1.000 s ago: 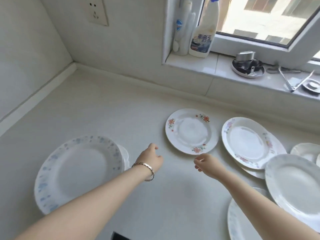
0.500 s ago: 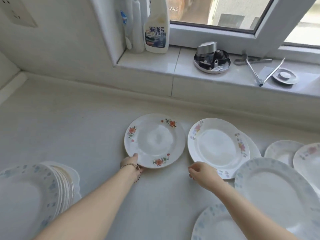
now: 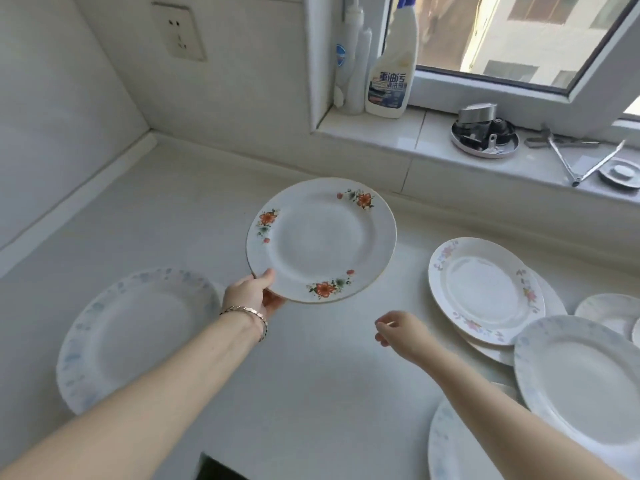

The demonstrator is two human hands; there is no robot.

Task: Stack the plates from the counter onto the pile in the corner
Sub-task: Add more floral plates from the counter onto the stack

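Left hand pinches near-left rim of orange-flower plate, lifted off counter, roughly level. Pile lies left and nearer, just beside that hand. Right hand empty, fingers loosely curled, farther from pile.
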